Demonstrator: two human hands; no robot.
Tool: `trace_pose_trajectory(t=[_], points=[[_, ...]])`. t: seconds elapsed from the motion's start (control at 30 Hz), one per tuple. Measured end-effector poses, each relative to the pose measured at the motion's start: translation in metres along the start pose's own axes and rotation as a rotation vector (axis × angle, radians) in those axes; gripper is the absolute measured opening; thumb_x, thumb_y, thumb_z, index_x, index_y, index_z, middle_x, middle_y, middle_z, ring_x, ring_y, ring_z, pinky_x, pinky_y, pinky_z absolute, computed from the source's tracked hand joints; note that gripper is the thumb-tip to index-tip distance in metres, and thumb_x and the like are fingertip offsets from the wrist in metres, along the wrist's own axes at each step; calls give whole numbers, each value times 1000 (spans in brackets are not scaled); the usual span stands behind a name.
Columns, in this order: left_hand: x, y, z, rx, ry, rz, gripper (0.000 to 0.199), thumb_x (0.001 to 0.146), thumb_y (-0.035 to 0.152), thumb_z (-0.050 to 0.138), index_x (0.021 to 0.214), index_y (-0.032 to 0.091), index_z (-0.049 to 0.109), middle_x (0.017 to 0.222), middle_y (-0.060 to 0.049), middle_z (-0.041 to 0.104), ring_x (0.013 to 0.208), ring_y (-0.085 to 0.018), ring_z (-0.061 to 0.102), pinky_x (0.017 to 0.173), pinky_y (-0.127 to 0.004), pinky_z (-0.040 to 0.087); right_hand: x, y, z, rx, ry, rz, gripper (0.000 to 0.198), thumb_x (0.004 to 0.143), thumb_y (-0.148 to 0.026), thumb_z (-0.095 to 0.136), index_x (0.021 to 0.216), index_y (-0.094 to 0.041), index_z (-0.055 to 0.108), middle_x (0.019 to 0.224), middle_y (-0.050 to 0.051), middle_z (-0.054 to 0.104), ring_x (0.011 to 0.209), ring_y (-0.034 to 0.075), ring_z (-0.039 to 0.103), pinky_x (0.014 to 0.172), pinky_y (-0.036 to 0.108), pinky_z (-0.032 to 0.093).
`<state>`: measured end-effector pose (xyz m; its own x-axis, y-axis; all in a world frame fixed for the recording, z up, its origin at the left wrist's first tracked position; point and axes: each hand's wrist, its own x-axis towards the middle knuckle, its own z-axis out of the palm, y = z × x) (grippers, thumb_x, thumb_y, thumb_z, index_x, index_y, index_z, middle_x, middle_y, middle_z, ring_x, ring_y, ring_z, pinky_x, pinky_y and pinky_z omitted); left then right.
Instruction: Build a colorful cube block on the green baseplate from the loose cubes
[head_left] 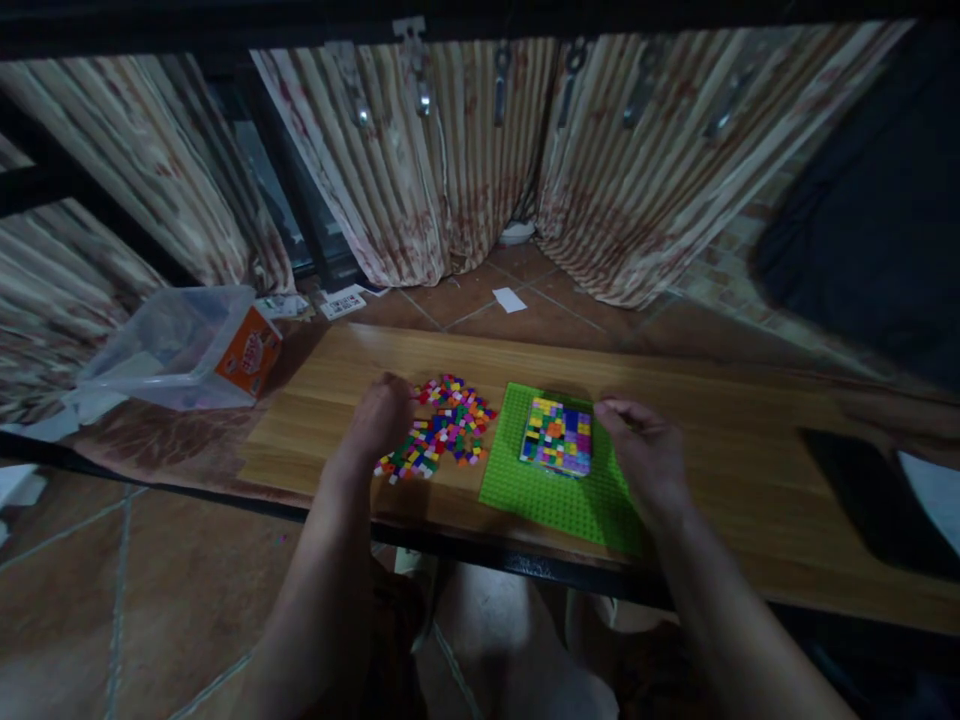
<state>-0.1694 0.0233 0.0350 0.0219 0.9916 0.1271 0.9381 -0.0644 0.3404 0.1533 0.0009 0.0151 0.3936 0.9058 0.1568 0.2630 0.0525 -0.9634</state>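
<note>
A square stack of multicoloured toy bricks sits on a green studded baseplate. My right hand is over the right part of the baseplate, its fingers curled together near the stack's upper right corner. Anything pinched in those fingertips is too small to make out. To the left of the baseplate lies a loose spread of small coloured bricks on the wooden table. My left hand is at the left edge of that spread. Its fingers are turned away and blurred, so their grip is hidden.
The wooden table carries a flat black object at the right, with a white sheet beside it. Left of the table stands a clear plastic bin with an orange label. Striped curtains hang behind, and a paper lies on the tiled floor.
</note>
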Motion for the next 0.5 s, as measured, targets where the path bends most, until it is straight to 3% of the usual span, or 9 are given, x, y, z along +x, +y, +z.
trace_pose_trajectory(t=[0.1,0.23,0.37,0.5], points=[[-2,8,-5,-235,13,-1,19,81,26,50,88,14,63,86,-8,64,76,-19,58,74,-32,46,-1,-8,-2,59,15,11,20,69,-39,70,73,-19,70,80,4,70,78,19,63,78,35,48],[-6,48,3,-638,-111,192,18,84,31,51,80,16,60,72,-1,59,69,-13,53,67,-25,42,-8,-20,-2,99,-87,-89,18,74,-38,68,79,-21,71,80,2,71,77,18,63,76,33,49],[-13,98,21,-970,-233,179,14,82,28,56,82,15,60,69,1,57,64,-11,50,61,-23,40,-16,-24,-2,69,-290,-161,22,79,-38,65,94,-23,71,91,3,72,81,17,63,75,32,49],[-19,126,35,-1101,-257,154,13,80,28,60,79,15,62,68,1,56,64,-10,50,62,-23,40,-19,-25,-2,51,-357,-122,26,79,-39,65,99,-23,70,90,3,71,78,17,63,73,31,49]])
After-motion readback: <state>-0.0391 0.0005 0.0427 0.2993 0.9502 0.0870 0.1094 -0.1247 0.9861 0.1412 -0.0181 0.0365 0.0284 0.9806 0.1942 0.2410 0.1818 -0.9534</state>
